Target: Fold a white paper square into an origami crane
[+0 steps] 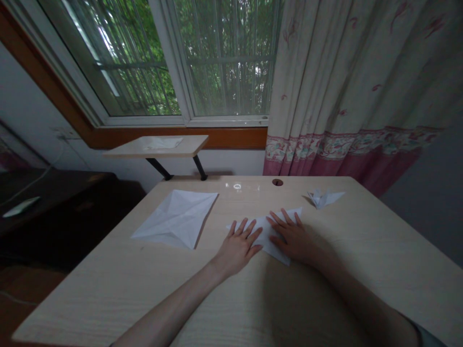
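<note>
A folded white paper (268, 226) lies flat on the light wooden desk (253, 299), in the middle. My left hand (238, 246) rests on its left part with fingers stretched out flat. My right hand (294, 238) lies on its right part, fingers also spread and pressing down. Neither hand holds anything. A creased square sheet of white paper (176, 218) lies to the left of my hands, apart from them. A small folded paper figure (323, 197) sits at the back right of the desk.
A round cable hole (277, 182) is near the desk's far edge. A small raised shelf (159, 146) stands behind the desk under the window (173, 62). A flowered curtain (354, 86) hangs at the right. A dark cabinet (61, 207) stands to the left.
</note>
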The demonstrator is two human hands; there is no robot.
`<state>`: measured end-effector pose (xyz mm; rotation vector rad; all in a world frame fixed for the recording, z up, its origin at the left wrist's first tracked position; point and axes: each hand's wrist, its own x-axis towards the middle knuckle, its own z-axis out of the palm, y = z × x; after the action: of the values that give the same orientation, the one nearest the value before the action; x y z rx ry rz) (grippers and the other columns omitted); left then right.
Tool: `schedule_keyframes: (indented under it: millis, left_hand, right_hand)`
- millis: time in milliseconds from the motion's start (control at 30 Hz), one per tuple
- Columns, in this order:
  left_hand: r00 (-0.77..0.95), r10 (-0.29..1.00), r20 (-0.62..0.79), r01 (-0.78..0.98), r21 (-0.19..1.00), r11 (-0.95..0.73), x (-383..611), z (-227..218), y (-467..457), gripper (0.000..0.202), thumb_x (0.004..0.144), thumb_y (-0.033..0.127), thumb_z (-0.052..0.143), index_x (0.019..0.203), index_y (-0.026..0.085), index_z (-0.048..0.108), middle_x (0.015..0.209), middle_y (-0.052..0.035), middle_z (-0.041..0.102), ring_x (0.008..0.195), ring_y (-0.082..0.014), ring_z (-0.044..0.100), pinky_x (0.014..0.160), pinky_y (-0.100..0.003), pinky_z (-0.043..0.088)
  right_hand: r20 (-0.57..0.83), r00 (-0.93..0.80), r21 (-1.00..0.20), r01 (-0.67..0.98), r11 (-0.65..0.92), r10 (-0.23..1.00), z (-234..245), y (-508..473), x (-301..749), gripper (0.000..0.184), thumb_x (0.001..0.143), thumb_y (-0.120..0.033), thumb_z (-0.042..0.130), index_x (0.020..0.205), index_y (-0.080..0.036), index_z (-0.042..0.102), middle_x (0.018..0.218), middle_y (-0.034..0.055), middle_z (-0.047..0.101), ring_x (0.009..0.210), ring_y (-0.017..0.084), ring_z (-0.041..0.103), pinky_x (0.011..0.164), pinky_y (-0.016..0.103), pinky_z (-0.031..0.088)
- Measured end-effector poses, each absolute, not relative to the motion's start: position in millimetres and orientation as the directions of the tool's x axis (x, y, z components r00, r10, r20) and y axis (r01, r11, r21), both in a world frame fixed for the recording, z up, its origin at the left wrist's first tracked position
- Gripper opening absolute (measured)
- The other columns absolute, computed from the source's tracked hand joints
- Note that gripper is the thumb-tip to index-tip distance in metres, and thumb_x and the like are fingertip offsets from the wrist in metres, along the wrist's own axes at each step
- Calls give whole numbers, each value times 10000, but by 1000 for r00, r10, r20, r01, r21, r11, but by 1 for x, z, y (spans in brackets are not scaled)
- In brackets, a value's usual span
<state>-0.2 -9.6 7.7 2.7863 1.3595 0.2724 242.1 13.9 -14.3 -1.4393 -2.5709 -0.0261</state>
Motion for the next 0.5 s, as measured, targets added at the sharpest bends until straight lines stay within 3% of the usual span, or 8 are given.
schedule_keyframes:
  millis: [300,400,500]
  left_hand:
    - [622,770,144,758,136,-638,-4,8,-6,482,1006,482,414,1449,292,434,1542,-69,382,1441,-297,325,1161,-558,299]
    - [623,771,135,756,151,-637,-5,9,-5,483,1006,480,414,1454,299,425,1550,-64,368,1443,-298,321,1162,-563,293]
    - [611,781,129,767,148,-625,-5,9,-5,479,1003,476,424,1449,301,432,1549,-62,369,1439,-310,326,1152,-578,296]
  right_hand:
    - [131,-435,-69,892,446,891,-9,14,238,589,956,-571,424,1483,-312,392,1573,50,319,1444,435,210,1093,730,167]
    - [128,-410,-87,902,422,903,-10,17,239,542,970,-555,406,1466,-335,419,1565,37,338,1445,407,236,1107,706,177]
    - [154,-327,-109,932,345,932,-16,21,239,485,1017,-451,324,1455,-284,450,1547,63,377,1447,335,278,1143,609,218]
